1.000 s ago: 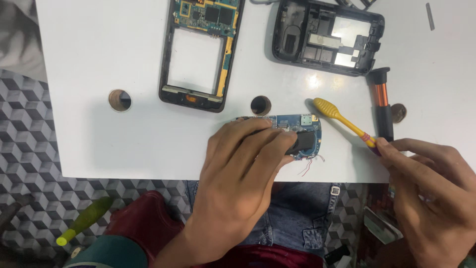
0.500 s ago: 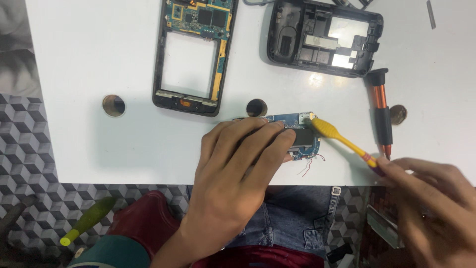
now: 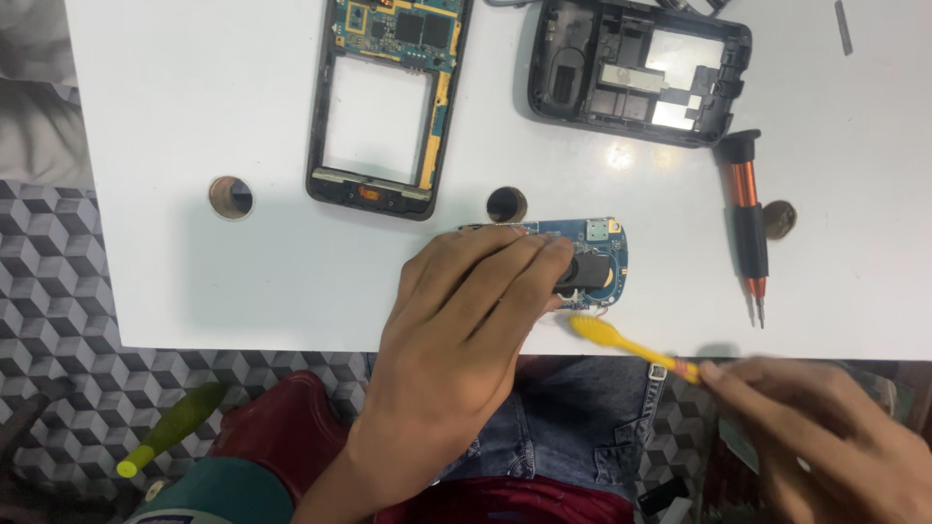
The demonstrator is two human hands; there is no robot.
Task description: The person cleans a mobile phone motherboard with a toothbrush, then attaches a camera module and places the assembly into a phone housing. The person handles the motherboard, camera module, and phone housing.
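My left hand (image 3: 464,325) lies flat over a small blue circuit board (image 3: 600,254) near the front edge of the white table (image 3: 223,281), its fingertips pressing on a black part of the board. My right hand (image 3: 825,437) grips the handle end of a yellow plastic pry tool (image 3: 621,342). The tool's flat tip sits just below the board's lower edge, at the table's rim. Thin wires hang from the board near the tip.
A black phone frame with a green board (image 3: 388,97) lies at the back centre. A black phone rear housing (image 3: 636,68) is to its right. Two screwdrivers with orange grips (image 3: 748,223) lie at the right. The table has round holes (image 3: 231,197). A yellow-green tool (image 3: 170,427) lies on the patterned floor.
The yellow tool's tip has dropped from above the board's right side to its lower edge. My right hand moved down and toward me. My left hand stayed on the board.
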